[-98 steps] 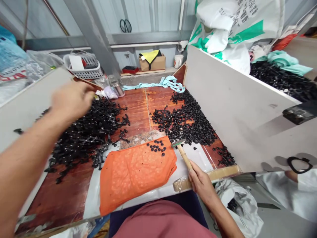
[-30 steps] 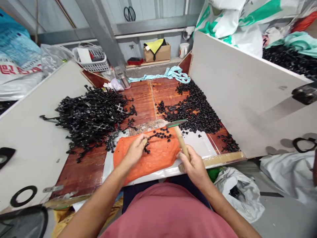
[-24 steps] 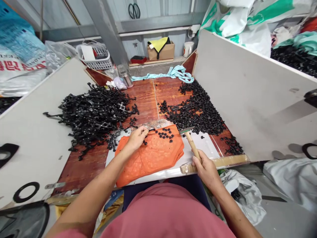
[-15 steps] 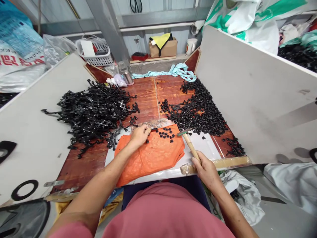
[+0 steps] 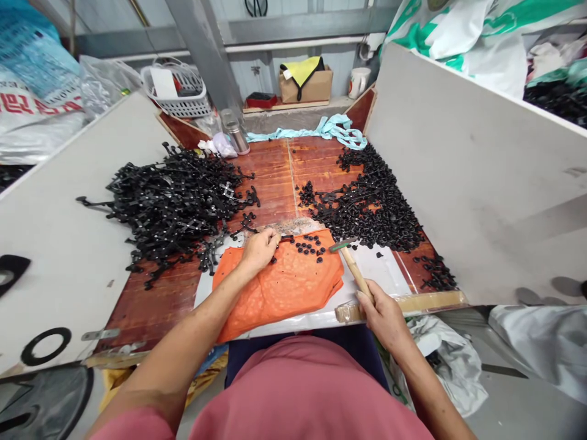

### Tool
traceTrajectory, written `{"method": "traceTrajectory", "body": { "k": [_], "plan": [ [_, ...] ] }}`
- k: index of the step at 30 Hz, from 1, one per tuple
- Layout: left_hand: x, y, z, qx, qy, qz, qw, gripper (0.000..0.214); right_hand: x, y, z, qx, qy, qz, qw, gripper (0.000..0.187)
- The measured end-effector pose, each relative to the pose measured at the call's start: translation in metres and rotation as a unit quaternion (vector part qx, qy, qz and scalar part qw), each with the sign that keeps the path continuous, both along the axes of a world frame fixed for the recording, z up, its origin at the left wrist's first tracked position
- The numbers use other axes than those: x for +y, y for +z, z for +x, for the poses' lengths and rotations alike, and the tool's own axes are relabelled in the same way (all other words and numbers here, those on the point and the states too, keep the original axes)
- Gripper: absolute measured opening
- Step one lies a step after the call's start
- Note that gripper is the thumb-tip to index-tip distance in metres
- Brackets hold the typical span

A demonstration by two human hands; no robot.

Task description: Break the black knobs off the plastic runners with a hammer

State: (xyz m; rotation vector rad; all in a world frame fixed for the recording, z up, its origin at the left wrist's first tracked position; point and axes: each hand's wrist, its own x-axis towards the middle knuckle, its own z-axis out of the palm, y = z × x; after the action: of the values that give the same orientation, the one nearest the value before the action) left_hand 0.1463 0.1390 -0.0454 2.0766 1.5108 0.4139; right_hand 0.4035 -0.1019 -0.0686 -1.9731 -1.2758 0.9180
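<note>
My left hand is closed on a small black plastic part, whose end sticks out to the right of my fingers, over the far edge of an orange cloth. Several round black caps lie on the cloth just right of that hand. My right hand is wrapped round the wooden handle of a hammer. The hammer's greenish head is at the cloth's right edge; whether it touches anything I cannot tell.
A heap of black jointed parts fills the left side of the table, and small black pieces pile up on the right. Grey panels flank both sides. A glass bottle and pale blue strips lie toward the back.
The view has shifted slightly. Both hands keep nearly the same places, with the left still on the black part and the right still on the hammer.
</note>
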Motion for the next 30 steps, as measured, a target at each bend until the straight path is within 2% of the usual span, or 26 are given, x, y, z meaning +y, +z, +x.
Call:
{"method": "traceTrajectory", "body": {
  "k": [7,10,14,18,22,24,27,30],
  "plan": [
    [-0.002,0.002,0.001,0.044,0.0,0.018,0.999,0.024,-0.002,0.0,-0.001,-0.002,0.0,0.006,1.0,0.036],
    [-0.004,0.001,0.003,0.045,0.012,0.023,0.999,0.023,0.002,0.008,0.0,-0.021,0.014,0.025,0.999,0.039],
    [-0.007,0.002,0.005,0.035,0.03,0.032,0.998,0.023,0.025,0.034,-0.006,-0.12,0.066,0.071,0.988,0.044],
    [-0.007,0.003,0.006,0.011,0.041,0.018,0.999,0.024,0.056,0.055,-0.02,-0.196,0.129,0.072,0.969,0.053],
    [-0.007,0.001,0.005,-0.001,0.042,0.005,0.999,0.023,0.074,0.056,-0.035,-0.222,0.136,0.118,0.958,0.056],
    [-0.006,0.0,0.005,-0.001,0.037,0.014,0.999,0.024,0.079,0.055,-0.039,-0.25,0.136,0.108,0.953,0.056],
    [-0.007,-0.001,0.005,0.005,0.031,0.022,0.999,0.025,0.082,0.056,-0.041,-0.299,0.169,0.062,0.937,0.055],
    [-0.007,-0.001,0.006,0.014,0.03,0.019,0.999,0.024,0.083,0.063,-0.042,-0.318,0.155,0.087,0.931,0.056]
  ]
}}
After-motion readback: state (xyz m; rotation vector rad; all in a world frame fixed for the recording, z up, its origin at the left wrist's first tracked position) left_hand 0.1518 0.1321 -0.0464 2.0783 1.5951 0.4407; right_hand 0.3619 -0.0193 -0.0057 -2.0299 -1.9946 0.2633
